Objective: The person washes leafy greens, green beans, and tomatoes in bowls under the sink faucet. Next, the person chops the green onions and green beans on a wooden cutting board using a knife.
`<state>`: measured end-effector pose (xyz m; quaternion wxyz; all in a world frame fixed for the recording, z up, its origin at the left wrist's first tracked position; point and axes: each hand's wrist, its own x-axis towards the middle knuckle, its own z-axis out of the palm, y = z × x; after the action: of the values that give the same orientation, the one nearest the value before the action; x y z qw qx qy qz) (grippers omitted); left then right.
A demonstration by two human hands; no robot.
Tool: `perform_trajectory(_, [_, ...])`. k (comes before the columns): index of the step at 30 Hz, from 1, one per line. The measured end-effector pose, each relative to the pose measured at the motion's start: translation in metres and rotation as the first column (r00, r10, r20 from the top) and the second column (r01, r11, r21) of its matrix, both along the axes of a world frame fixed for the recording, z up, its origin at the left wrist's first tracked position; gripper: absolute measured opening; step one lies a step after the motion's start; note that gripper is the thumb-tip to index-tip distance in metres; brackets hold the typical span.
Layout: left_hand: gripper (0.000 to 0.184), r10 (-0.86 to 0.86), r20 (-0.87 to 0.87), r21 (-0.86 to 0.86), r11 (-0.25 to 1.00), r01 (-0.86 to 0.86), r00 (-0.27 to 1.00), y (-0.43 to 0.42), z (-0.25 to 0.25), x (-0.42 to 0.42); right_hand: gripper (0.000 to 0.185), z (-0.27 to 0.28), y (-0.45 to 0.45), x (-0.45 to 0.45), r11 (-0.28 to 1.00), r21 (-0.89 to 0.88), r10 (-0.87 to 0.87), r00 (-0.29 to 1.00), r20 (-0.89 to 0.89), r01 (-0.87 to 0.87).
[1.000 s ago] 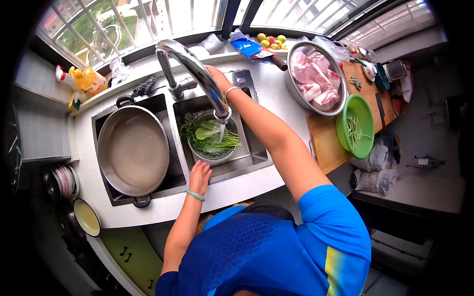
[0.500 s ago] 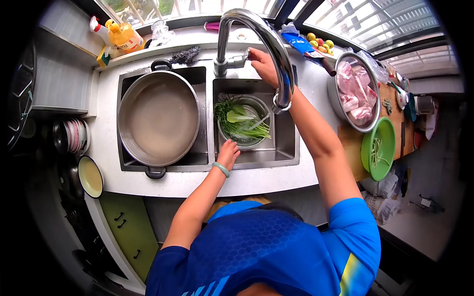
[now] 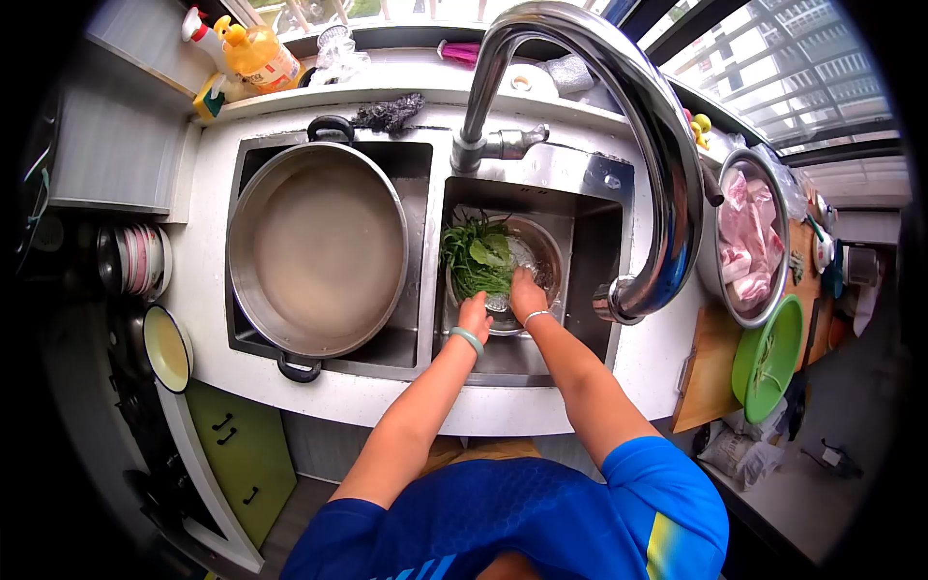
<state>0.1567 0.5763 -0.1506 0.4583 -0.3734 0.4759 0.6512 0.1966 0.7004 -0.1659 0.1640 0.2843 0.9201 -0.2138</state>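
Greens [image 3: 488, 253] sit in bowl [image 3: 555, 253]; left hand [image 3: 474, 314], right hand [image 3: 527, 295] beside them, grips unclear. Likely step: rinsing; next turn wants loose grasp.

Tap [image 3: 677, 184] arches across upper centre to right of frame — obstructs access from above on that side. At left, pot [image 3: 393, 256] takes up most of its basin [image 3: 416, 198]; little side room. At centre, left hand [image 3: 474, 317] and right hand [image 3: 527, 296] block the lower side of the bowl [image 3: 550, 253]. Passage available — right of the bowl, and along the worktop [image 3: 362, 394] at lower centre.
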Motion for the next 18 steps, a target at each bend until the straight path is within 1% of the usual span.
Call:
perform_trajectory(1, [0.058, -0.002, 0.001, -0.003, 1.0, 0.002, 1.0, 0.003, 0.008, -0.001, 0.031, -0.002, -0.005, -0.004, 1.0, -0.003, -0.002, 1.0, 0.001, 0.002])
perform_trajectory(3, [0.064, 0.034, 0.091, 0.02, 0.999, -0.036, 0.995, 0.009, 0.022, -0.001, 0.018, -0.001, -0.009, -0.012, 0.984, -0.166, -0.071, 0.995, -0.075, 0.057])
perform_trajectory(4, [0.065, 0.033, 0.085, 0.061, 0.997, -0.038, 0.996, 0.01, 0.008, 0.001, 0.031, 0.001, -0.009, -0.016, 0.976, -0.215, -0.037, 0.995, -0.09, 0.017])
perform_trajectory(5, [0.065, 0.034, 0.087, 0.066, 0.997, -0.04, 0.996, 0.01, 0.002, 0.0, 0.031, 0.005, -0.006, -0.019, 0.978, -0.21, -0.034, 0.996, -0.088, 0.015])
perform_trajectory(7, [0.07, 0.078, 0.127, 0.096, 0.991, -0.09, 0.989, 0.011, -0.007, -0.009, 0.04, 0.045, 0.0, -0.033, 0.946, -0.291, 0.14, 0.99, -0.032, -0.144])
perform_trajectory(8, [0.074, 0.129, 0.099, -0.015, 0.992, -0.128, 0.987, 0.016, 0.012, -0.017, 0.053, 0.07, 0.009, -0.04, 0.948, -0.287, 0.16, 0.985, 0.06, -0.137])
perform_trajectory(9, [0.074, 0.131, 0.097, -0.019, 0.991, -0.13, 0.987, 0.015, 0.007, -0.016, 0.057, 0.064, 0.024, -0.036, 0.923, -0.364, 0.119, 0.992, -0.034, -0.124])
perform_trajectory(10, [0.073, 0.169, 0.064, 0.007, 0.985, -0.17, 0.983, 0.014, -0.004, -0.016, 0.057, 0.048, 0.032, -0.033, 0.931, -0.364, -0.014, 0.992, -0.127, -0.034])
perform_trajectory(11, [0.072, 0.205, 0.034, 0.033, 0.978, -0.206, 0.978, 0.012, -0.014, -0.015, 0.057, 0.031, 0.036, -0.03, 0.926, -0.374, -0.149, 0.966, -0.213, 0.06])
perform_trajectory(12, [0.068, 0.239, 0.131, -0.046, 0.971, -0.235, 0.962, 0.019, -0.022, -0.011, 0.053, 0.023, 0.029, -0.029, 0.92, -0.353, -0.27, 0.926, -0.265, 0.168])
perform_trajectory(13, [0.064, 0.218, 0.157, -0.094, 0.974, -0.205, 0.963, 0.029, -0.011, -0.007, 0.049, 0.011, 0.014, -0.027, 0.899, -0.339, -0.386, 0.867, -0.315, 0.277])
perform_trajectory(15, [0.061, 0.34, 0.142, 0.132, 0.924, -0.358, 0.93, 0.039, -0.081, 0.02, 0.044, -0.077, -0.011, -0.012, 0.92, -0.193, -0.378, 0.901, -0.211, 0.34])
perform_trajectory(16, [0.058, 0.25, 0.266, 0.049, 0.961, -0.272, 0.931, 0.04, -0.065, 0.014, 0.042, -0.052, -0.025, -0.017, 0.849, -0.361, -0.454, 0.882, -0.127, 0.385])
perform_trajectory(17, [0.058, 0.248, 0.271, 0.05, 0.961, -0.271, 0.93, 0.038, -0.049, 0.008, 0.041, -0.026, -0.033, -0.02, 0.748, -0.512, -0.508, 0.861, -0.032, 0.422])
perform_trajectory(18, [0.061, 0.205, 0.274, 0.173, 0.95, -0.258, 0.939, 0.033, -0.045, 0.005, 0.043, -0.027, -0.031, -0.02, 0.607, -0.664, -0.476, 0.869, 0.134, 0.436])
